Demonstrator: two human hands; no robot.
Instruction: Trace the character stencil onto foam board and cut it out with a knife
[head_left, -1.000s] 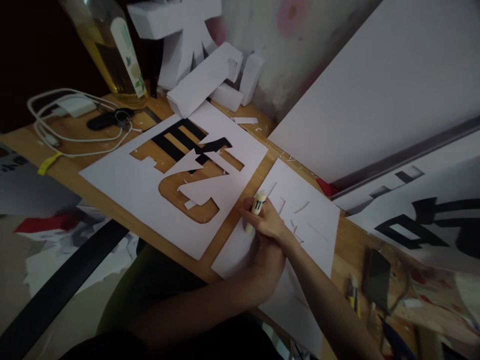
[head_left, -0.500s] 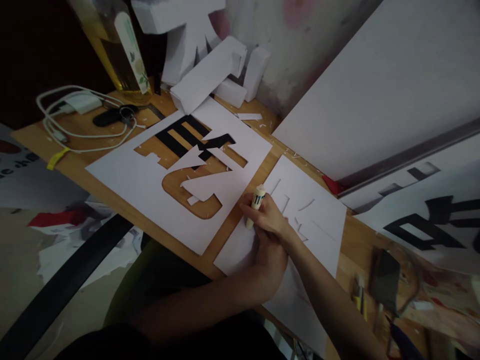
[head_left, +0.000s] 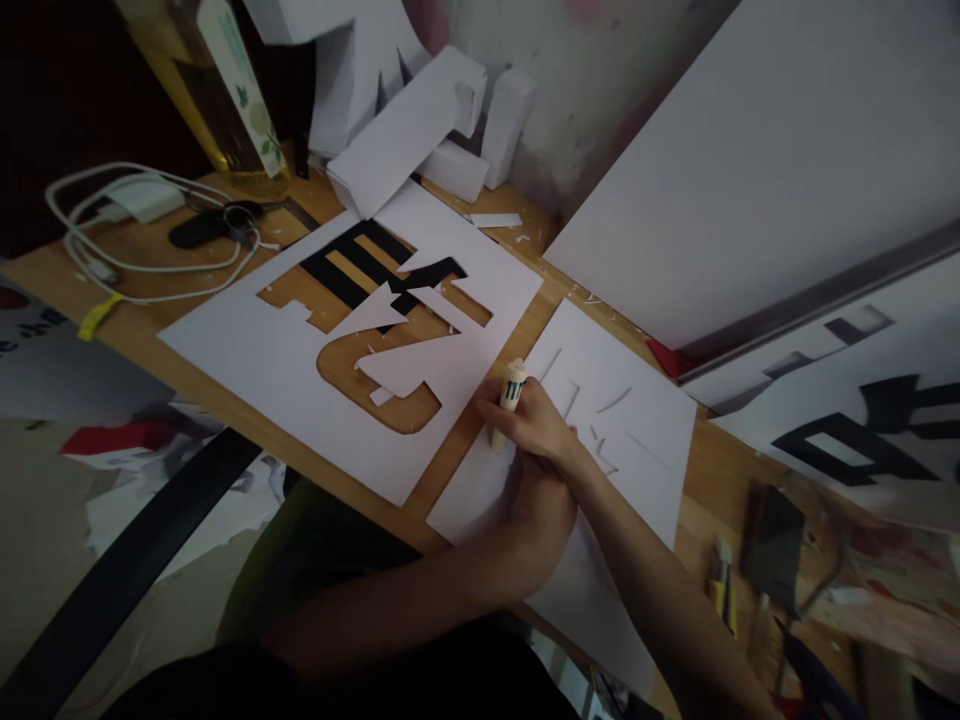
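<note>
My right hand (head_left: 537,422) is closed around a thick white multicolour pen (head_left: 513,386) with small coloured sliders near its top. The pen leans over a white sheet (head_left: 651,420), its lower end by the sheet's left edge; whether the tip touches is unclear. Several cut slits or drawn lines run across this sheet. Below and partly behind the right hand, my left hand (head_left: 546,505) rests on the sheet with its fingers hidden. Left of both hands lies another white sheet (head_left: 232,370) with cut-out character shapes, showing wood and black through the openings.
A white cable with charger (head_left: 150,198), keys (head_left: 199,228) and an oil-like bottle (head_left: 240,110) stand at upper left. White block shapes (head_left: 405,130) are piled at the back. Yellow cutters (head_left: 724,590) and a dark phone-like object (head_left: 776,545) lie at right.
The view has shifted slightly, so the sheet and items at left appear a little further left and up. Both hands and the pen keep nearly the same pose.
</note>
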